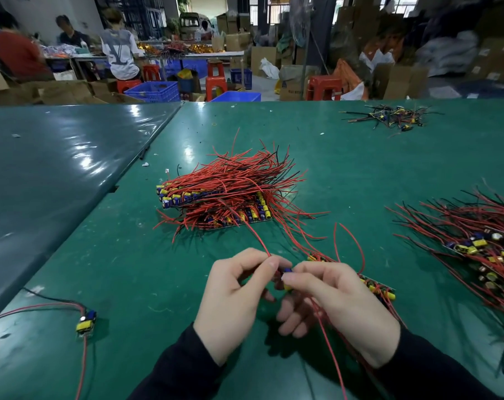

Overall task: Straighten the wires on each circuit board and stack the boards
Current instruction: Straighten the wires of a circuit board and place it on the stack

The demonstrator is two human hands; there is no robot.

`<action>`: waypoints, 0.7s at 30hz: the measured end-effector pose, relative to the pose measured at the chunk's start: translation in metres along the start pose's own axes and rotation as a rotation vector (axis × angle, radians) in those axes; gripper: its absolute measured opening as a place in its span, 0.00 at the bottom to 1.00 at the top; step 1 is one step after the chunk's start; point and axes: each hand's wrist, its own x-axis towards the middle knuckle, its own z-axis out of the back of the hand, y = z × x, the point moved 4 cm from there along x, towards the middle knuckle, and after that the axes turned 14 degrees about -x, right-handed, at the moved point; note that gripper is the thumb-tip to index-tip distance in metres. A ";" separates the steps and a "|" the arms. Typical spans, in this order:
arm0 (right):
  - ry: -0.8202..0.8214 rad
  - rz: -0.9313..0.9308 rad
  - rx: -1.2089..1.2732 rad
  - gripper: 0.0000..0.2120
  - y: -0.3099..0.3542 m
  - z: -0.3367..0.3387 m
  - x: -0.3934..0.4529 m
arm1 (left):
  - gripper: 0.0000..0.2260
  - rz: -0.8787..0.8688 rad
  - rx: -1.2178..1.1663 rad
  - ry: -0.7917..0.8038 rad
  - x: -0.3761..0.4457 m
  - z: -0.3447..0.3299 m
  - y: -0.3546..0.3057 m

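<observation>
Low over the near middle of the green counter point(346, 174), the left hand point(233, 301) and the right hand point(340, 307) meet on one small circuit board point(286, 277). Little of that board shows between the fingertips: a blue cylindrical part on top, a bit of yellow beneath, and some red. The left hand pinches it between thumb and forefinger, and a red wire point(259, 238) runs up and away from that pinch toward the far pile. The right hand grips the board from the other side with thumb and forefinger, its other fingers curled below, and more red wires point(331, 359) trail from under it toward the near edge. Just behind the right hand lies a strip of boards point(379, 288) with yellow and blue parts, its red leads arching upward. Farther back, at the counter's middle, sits a stack of boards point(230, 197) with yellow and blue components at its edges and a thick fan of red and black wires on top. A second heap point(481, 243) lies at the right edge, a single board point(86, 323) with long leads lies near left, and a small tangle point(389, 116) sits far right.
</observation>
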 end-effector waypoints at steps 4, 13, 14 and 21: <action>0.056 -0.024 0.041 0.12 0.003 -0.002 -0.001 | 0.11 0.054 -0.067 0.068 0.001 0.000 0.001; 0.087 -0.032 -0.090 0.07 -0.001 0.001 0.000 | 0.09 0.192 -0.264 -0.055 0.002 0.010 0.008; 0.087 -0.036 -0.109 0.07 -0.002 0.001 0.000 | 0.09 0.194 -0.266 -0.044 0.001 0.009 0.008; 0.055 -0.035 -0.106 0.19 -0.003 0.000 0.001 | 0.10 0.209 -0.342 -0.009 -0.001 0.007 0.008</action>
